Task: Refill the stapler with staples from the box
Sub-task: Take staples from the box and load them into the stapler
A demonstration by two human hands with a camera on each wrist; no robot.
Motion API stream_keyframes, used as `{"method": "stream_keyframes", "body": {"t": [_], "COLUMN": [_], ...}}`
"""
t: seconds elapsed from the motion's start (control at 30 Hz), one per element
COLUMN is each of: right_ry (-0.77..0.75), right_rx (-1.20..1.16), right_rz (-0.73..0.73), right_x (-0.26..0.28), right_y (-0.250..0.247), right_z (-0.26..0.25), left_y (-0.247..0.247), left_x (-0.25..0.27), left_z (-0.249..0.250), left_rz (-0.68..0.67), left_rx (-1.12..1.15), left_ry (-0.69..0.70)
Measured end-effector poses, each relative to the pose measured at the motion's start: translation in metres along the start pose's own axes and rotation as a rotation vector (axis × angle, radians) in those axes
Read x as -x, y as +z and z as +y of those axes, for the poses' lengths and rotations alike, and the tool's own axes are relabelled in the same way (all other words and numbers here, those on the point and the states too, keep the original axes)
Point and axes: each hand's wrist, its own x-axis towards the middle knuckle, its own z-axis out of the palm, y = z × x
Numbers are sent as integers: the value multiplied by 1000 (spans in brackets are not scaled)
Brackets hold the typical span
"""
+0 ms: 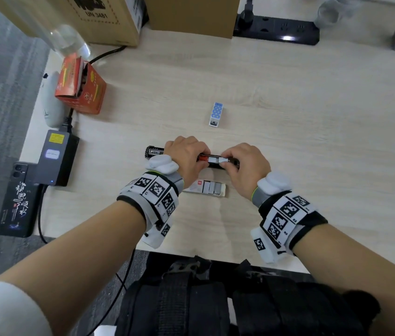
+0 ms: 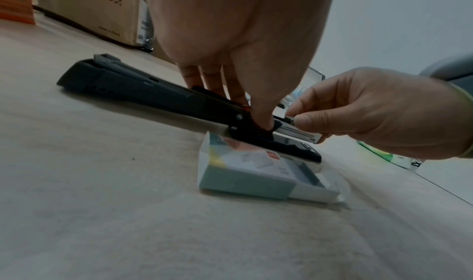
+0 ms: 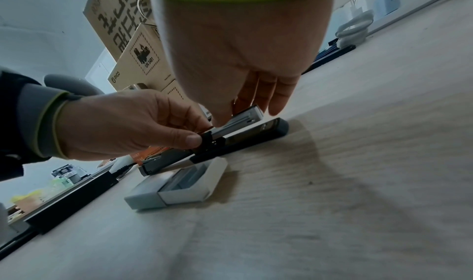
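The black stapler point(image 1: 154, 151) lies opened flat on the wooden table, its lid point(image 2: 122, 86) folded back to the left. My left hand point(image 1: 203, 156) grips the stapler at its hinge, thumb on the near side point(image 2: 261, 120) and fingers on the far side. My right hand point(image 1: 225, 161) pinches a silver staple strip point(image 2: 290, 120) and holds it on the metal magazine point(image 2: 299, 133). Staples point(image 1: 213, 160) show in the channel between the hands. The white staple box point(image 1: 206, 187) lies open just in front of the stapler, with more strips in its tray point(image 3: 187, 180).
A small blue dotted box point(image 1: 216, 114) stands behind the stapler. At the left sit an orange carton point(image 1: 80, 88), a power adapter point(image 1: 57, 156) with cable and a phone point(image 1: 19, 200). Cardboard boxes point(image 1: 191, 13) and a power strip point(image 1: 276, 30) line the back.
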Motion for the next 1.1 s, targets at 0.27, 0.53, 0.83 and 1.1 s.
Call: {"method": "stream_keyframes", "body": {"t": [0.27,0.53,0.83,1.1], "right_ry": [18,-43,-70,-256], "right_rx": [-20,40,48,75], "right_rz": [5,130,118,101], "right_x": [1,13,14,36], "right_y": [1,1,7,5], "right_z": [1,8,5,3], "left_y": [0,0,1,7], "left_x": [-1,0,0,35], "left_z": [0,-1,-1,2], "left_rz": [-12,-9,-13,154], "left_rx": [18,20,-7,-51], "left_ry": [-15,-18,-7,234]}}
